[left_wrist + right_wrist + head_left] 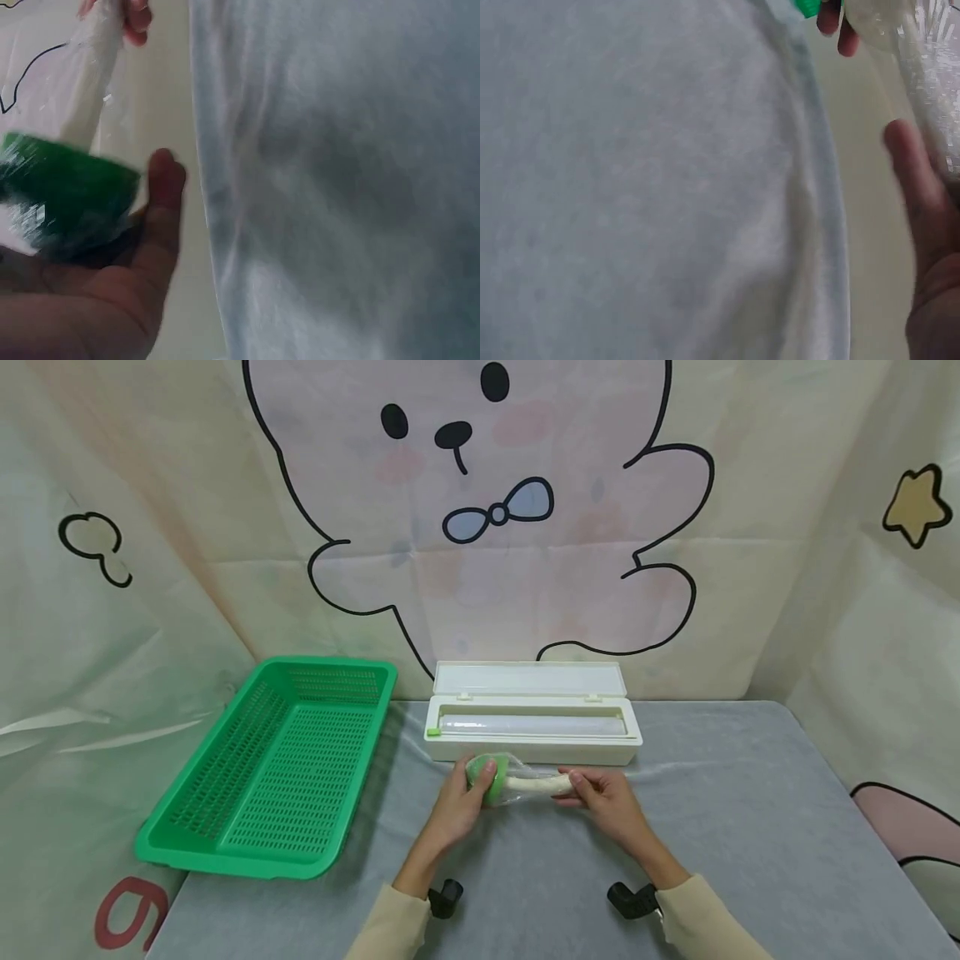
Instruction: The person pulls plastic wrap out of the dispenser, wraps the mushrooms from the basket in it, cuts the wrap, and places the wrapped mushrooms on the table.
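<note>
Clearly, the job at that moment was snugging cling film around a green-headed brush with a cream handle, and I judged it best done by keeping the film taut between both hands and rolling slowly so no slack bunched along the handle. From the left, a green basket (277, 768) sat on the grey tablecloth (750, 827), well apart from the work. My left hand (457, 797) came next: its fingers were curled around the wrapped green head of the brush (525, 783), thumb lying over the top of it. In the left wrist view that green head (64, 191) rested in the palm, film glinting over it, with the thumb (161, 202) standing beside it rather than pressing hard. The cream handle ran rightward from there, held just off the cloth, directly in front of the open film dispenser box (532, 727) with its roll showing. My right hand (603, 797) pinched the far end of the handle between thumb and fingertips. In the right wrist view crinkled film (930, 82) lay against that hand; how tightly the fingers (915, 180) closed there I could not tell.
</note>
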`<state>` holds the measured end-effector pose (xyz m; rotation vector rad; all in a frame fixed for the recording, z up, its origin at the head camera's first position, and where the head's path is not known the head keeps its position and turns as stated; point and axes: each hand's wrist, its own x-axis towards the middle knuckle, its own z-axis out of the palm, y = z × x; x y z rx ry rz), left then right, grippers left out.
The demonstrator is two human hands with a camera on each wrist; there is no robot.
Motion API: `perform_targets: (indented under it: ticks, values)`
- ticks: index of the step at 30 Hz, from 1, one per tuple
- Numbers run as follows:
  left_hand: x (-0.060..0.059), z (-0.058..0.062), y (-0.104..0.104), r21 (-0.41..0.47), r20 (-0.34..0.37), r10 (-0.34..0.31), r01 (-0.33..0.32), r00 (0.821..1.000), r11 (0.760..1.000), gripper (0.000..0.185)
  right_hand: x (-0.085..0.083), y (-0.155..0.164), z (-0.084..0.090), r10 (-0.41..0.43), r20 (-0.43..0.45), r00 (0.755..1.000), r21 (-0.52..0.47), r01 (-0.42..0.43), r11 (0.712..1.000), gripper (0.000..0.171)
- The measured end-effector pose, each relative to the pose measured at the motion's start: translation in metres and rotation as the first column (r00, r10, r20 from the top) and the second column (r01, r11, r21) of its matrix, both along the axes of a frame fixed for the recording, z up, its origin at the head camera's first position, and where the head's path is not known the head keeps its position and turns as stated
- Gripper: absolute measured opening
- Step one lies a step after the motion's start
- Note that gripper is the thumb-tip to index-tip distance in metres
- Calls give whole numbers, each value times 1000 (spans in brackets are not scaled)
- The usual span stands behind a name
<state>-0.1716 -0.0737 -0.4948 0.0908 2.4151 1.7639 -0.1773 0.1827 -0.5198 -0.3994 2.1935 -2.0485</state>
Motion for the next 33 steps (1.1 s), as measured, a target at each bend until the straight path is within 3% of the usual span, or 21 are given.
perform_targets:
  ticks: [5, 10, 17, 20, 26, 33]
  values:
    - [4, -7, -3, -129, 19, -63, 65, 998, 990, 67, 3, 3, -5, -4, 31, 1000, 164, -1, 986, 37]
    - [6, -12, -5, -136, 23, -88, 91, 996, 987, 66, 5, 8, -10, 29, -5, 1000, 345, -25, 938, 35]
    - [6, -17, -10, -143, -8, -109, 107, 994, 984, 68, 5, 8, -13, 22, -167, 986, 516, 68, 854, 31]
    - [5, -19, -12, -170, -25, -133, 127, 991, 977, 76, 5, 8, -14, 25, -227, 974, 558, 109, 823, 29]
    - [5, -24, -14, -208, -77, -155, 136, 985, 969, 83, 4, 7, -15, 79, -339, 937, 587, 145, 796, 27]
    - [5, -26, -15, -207, -85, -150, 130, 985, 970, 82, 5, 7, -15, 116, -370, 922, 618, 151, 772, 28]
